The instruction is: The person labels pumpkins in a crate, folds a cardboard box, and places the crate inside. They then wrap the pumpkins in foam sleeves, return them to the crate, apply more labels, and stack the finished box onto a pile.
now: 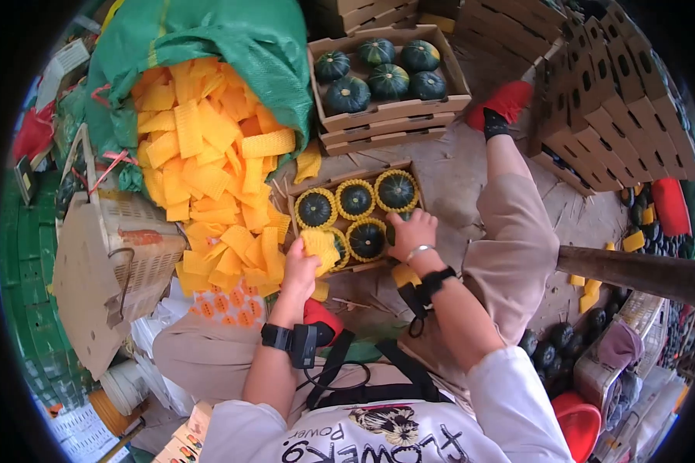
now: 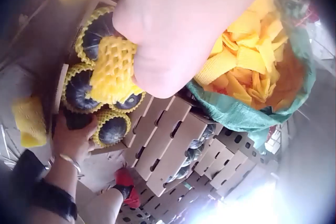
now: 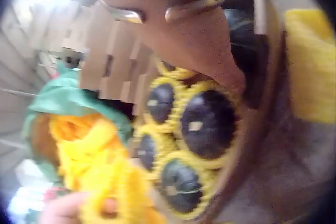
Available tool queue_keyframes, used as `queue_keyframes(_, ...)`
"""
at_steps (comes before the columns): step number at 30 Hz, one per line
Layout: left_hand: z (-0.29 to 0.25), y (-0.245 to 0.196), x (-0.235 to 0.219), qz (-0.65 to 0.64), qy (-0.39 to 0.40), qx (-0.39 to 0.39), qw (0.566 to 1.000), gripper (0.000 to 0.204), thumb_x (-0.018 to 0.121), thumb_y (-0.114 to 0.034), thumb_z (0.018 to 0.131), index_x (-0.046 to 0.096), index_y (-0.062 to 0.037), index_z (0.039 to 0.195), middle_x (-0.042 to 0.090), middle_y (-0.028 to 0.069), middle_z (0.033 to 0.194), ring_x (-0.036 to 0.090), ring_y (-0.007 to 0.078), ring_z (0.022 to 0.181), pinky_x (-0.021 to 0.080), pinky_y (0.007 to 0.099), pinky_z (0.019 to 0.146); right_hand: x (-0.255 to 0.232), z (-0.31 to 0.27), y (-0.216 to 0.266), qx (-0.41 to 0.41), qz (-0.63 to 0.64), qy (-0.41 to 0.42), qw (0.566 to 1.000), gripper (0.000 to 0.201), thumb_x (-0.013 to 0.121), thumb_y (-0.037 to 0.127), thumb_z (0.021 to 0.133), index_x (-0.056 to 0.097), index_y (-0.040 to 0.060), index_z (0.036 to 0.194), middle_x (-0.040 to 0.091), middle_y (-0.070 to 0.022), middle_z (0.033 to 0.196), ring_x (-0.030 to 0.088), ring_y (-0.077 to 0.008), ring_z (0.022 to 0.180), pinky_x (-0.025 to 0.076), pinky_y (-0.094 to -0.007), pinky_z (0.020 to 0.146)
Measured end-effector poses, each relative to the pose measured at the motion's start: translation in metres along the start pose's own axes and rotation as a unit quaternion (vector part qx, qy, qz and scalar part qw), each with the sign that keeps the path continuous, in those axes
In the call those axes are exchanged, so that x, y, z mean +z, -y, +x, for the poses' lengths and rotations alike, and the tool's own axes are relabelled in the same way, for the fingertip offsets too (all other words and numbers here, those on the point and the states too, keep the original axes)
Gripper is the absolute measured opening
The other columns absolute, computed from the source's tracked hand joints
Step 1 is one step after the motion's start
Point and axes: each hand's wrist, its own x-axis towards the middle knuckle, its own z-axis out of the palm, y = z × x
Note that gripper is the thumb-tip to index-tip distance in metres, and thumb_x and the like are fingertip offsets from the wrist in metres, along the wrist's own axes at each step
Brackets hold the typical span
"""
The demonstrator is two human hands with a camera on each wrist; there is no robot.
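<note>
Yellow foam netting (image 1: 320, 248) (image 2: 114, 71) (image 3: 113, 176) is pinched in my left hand (image 1: 300, 270) (image 2: 178, 29) (image 3: 65, 208), above the near-left part of a cardboard box (image 1: 292, 202). My right hand (image 1: 414, 235) (image 2: 73, 139) (image 3: 184, 29) grips a dark green squash (image 2: 76, 120) (image 3: 244, 43) without netting at the box's near-right corner, thumb and fingers on either side of it. Beside it, a netted squash (image 1: 367, 239) (image 3: 208, 123) and several others, each ringed by yellow netting, fill the box. A netted squash (image 1: 338, 245) is partly hidden by the held netting.
A green sack (image 1: 201, 35) spills yellow netting pieces (image 1: 208, 162) at the left. Beyond the box, a stacked carton (image 1: 394, 127) holds bare squashes (image 1: 388, 81). Tall carton stacks (image 1: 618, 100) stand at the right. Loose netting (image 2: 30, 121) lies beside the box, and a wooden pole (image 1: 633, 274) juts in.
</note>
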Motion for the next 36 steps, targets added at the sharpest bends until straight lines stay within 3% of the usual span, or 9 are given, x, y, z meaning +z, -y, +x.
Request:
queue_keyframes(6, -0.054, -0.034, 0.069, -0.129, 0.070, 0.048, 0.988, 0.063, 0.073, -0.010, 0.072, 0.039, -0.0043, 0.125, 0.052, 0.0050, 0.114, 0.049, 0.0157, 0.106, 0.040, 0.0303, 0.090, -0.025, -0.062, 0.030, -0.234, 0.630, -0.071, 0.737, 0.049, 0.060, 0.015, 0.076, 0.047, 0.0081, 0.123, 0.058, -0.0107, 0.104, 0.056, -0.0210, 0.095, 0.043, -0.0310, 0.086)
queue_keyframes(10, -0.073, -0.041, 0.069, 0.021, 0.110, 0.173, 0.978, 0.069, 0.075, -0.004, 0.066, 0.039, -0.0052, 0.125, 0.051, 0.0053, 0.116, 0.050, 0.0162, 0.106, 0.039, 0.0304, 0.094, -0.022, -0.068, 0.047, -0.090, 0.613, -0.122, 0.776, 0.033, 0.053, 0.021, 0.086, 0.054, 0.0010, 0.113, 0.061, -0.0042, 0.087, 0.057, -0.0152, 0.083, 0.044, -0.0275, 0.080)
queue_keyframes(15, -0.093, -0.041, 0.067, -0.250, 0.290, 0.000, 0.924, 0.080, 0.078, -0.014, 0.065, 0.034, -0.0067, 0.130, 0.049, 0.0063, 0.121, 0.049, 0.0203, 0.111, 0.041, 0.0360, 0.094, -0.004, -0.077, 0.050, 0.024, 0.892, 0.194, 0.407, 0.034, 0.043, 0.029, 0.092, 0.054, 0.0023, 0.111, 0.061, -0.0096, 0.102, 0.060, -0.0217, 0.088, 0.048, -0.0289, 0.078)
queue_keyframes(18, -0.093, -0.037, 0.063, -0.273, 0.265, -0.060, 0.923, 0.077, 0.077, -0.012, 0.067, 0.033, -0.0057, 0.130, 0.049, 0.0067, 0.121, 0.049, 0.0197, 0.110, 0.041, 0.0355, 0.094, 0.005, -0.066, 0.038, -0.096, 0.846, 0.149, 0.503, 0.026, 0.046, 0.024, 0.091, 0.057, 0.0031, 0.102, 0.061, -0.0086, 0.103, 0.059, -0.0224, 0.088, 0.048, -0.0297, 0.076)
queue_keyframes(20, -0.085, -0.034, 0.059, -0.175, 0.187, -0.001, 0.967, 0.075, 0.075, -0.008, 0.069, 0.032, -0.0051, 0.131, 0.049, 0.0067, 0.121, 0.049, 0.0188, 0.110, 0.041, 0.0342, 0.093, 0.008, -0.043, 0.021, -0.024, 0.445, -0.201, 0.872, 0.025, 0.049, 0.024, 0.090, 0.054, -0.0003, 0.085, 0.061, -0.0170, 0.075, 0.059, -0.0278, 0.066, 0.046, -0.0354, 0.061)
queue_keyframes(23, -0.071, -0.022, 0.060, 0.038, 0.034, 0.161, 0.986, 0.070, 0.069, 0.000, 0.074, 0.030, -0.0035, 0.132, 0.047, 0.0072, 0.120, 0.048, 0.0171, 0.109, 0.040, 0.0312, 0.093, -0.015, -0.072, 0.047, -0.046, 0.457, -0.214, 0.862, 0.023, 0.051, 0.021, 0.090, 0.056, -0.0003, 0.094, 0.062, -0.0172, 0.080, 0.060, -0.0273, 0.073, 0.047, -0.0341, 0.066)
queue_keyframes(27, -0.075, -0.032, 0.061, -0.082, 0.118, 0.010, 0.990, 0.078, 0.075, -0.015, 0.072, 0.028, -0.0037, 0.133, 0.042, 0.0146, 0.125, 0.045, 0.0246, 0.114, 0.038, 0.0341, 0.095, 0.006, -0.063, 0.032, -0.079, 0.863, 0.124, 0.483, 0.037, 0.044, 0.031, 0.093, 0.049, 0.0029, 0.117, 0.056, -0.0084, 0.115, 0.053, -0.0202, 0.107, 0.042, -0.0310, 0.091)
queue_keyframes(30, -0.062, -0.025, 0.063, 0.491, -0.009, 0.190, 0.850, 0.103, 0.082, -0.038, 0.058, 0.024, -0.0071, 0.137, 0.031, 0.0198, 0.133, 0.034, 0.0343, 0.123, 0.032, 0.0438, 0.099, 0.013, -0.058, 0.028, -0.040, 0.916, 0.198, 0.345, 0.045, 0.037, 0.038, 0.094, 0.044, 0.0032, 0.122, 0.056, -0.0109, 0.114, 0.055, -0.0202, 0.104, 0.044, -0.0335, 0.090)
queue_keyframes(36, -0.004, -0.015, 0.076, 0.469, 0.092, 0.247, 0.843, 0.081, 0.076, -0.034, 0.057, 0.043, -0.0084, 0.126, 0.044, 0.0174, 0.120, 0.047, 0.0323, 0.110, 0.037, 0.0367, 0.096, 0.001, -0.027, 0.006, 0.081, 0.798, 0.195, 0.565, 0.036, 0.040, 0.025, 0.094, 0.048, 0.0043, 0.122, 0.054, -0.0082, 0.115, 0.049, -0.0203, 0.111, 0.046, -0.0357, 0.086)
